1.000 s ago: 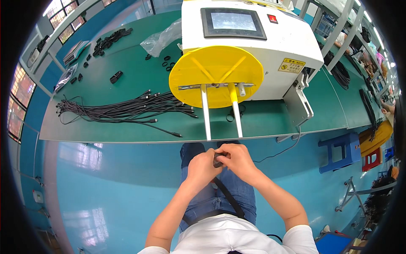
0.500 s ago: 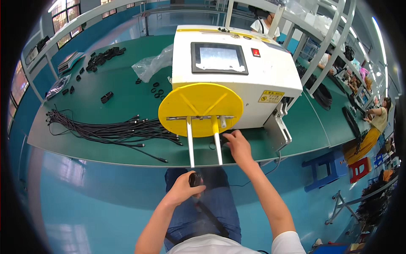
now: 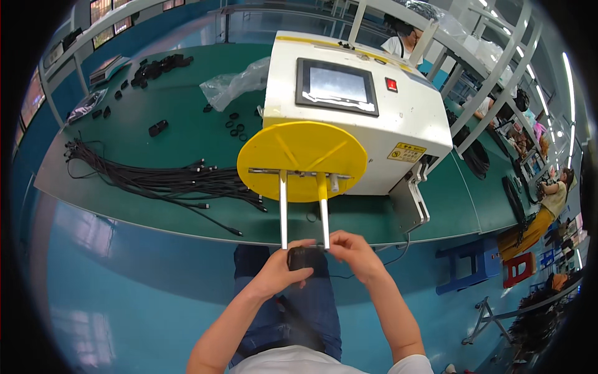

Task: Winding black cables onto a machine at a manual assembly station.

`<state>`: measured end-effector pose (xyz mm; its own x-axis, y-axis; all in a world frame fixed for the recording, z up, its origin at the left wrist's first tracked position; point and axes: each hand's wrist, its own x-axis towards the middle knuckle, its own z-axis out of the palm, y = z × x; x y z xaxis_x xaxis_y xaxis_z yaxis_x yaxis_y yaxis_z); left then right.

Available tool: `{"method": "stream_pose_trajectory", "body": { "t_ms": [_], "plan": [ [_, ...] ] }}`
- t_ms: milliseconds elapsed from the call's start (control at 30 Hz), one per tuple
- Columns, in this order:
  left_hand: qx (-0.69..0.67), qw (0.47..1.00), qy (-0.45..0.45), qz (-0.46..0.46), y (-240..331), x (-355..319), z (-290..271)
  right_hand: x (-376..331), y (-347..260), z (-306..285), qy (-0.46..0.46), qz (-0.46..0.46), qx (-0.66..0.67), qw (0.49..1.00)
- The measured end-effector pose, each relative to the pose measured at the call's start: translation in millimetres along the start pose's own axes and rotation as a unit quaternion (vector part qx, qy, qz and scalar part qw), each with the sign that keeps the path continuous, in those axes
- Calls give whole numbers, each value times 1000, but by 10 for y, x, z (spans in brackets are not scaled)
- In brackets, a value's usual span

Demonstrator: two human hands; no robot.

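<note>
Left hand (image 3: 274, 277) closed round small black coiled cable bundle (image 3: 303, 257), held just below tips of two metal prongs (image 3: 303, 215) on yellow round disc (image 3: 303, 159). Right hand (image 3: 352, 252) pinching bundle's right edge. White box machine (image 3: 411, 118) behind; loose black cables (image 3: 162, 181) on green bench (image 3: 187, 134).

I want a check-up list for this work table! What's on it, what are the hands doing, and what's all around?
Surface: green table, mostly bare.
Job's things: small black coil at the tips of two metal rods under a yellow disc on a white machine.
Clutter: clear bag, black rings, small black parts.
Hands: left hand holds the coil; right hand fingers pinch beside it.
Cables: black bundle lying on the table.
Surroundings: blue floor, blue stool, other people at right.
</note>
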<state>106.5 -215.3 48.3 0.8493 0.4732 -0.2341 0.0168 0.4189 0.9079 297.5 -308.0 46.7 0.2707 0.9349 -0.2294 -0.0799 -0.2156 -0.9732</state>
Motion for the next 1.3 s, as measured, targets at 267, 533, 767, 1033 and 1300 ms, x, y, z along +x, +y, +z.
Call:
{"method": "stream_pose_trajectory", "body": {
  "t_ms": [267,533,767,1033,1300],
  "plan": [
    [-29,997,-73,-24,-131,16,-56,-66,7,159,-74,45,4,996],
    [421,894,9,151,-194,-35,-146,-100,128,81,-192,178,356,897],
    [551,806,105,189,-386,-12,-222,-176,19,254,-170,177,242,938],
    [390,902,88,162,-167,-23,-302,-424,17,758,-152,72,17,986],
    [407,887,129,178,-112,-90,-167,-282,162,646,-85,28,6,996]
  ]
}}
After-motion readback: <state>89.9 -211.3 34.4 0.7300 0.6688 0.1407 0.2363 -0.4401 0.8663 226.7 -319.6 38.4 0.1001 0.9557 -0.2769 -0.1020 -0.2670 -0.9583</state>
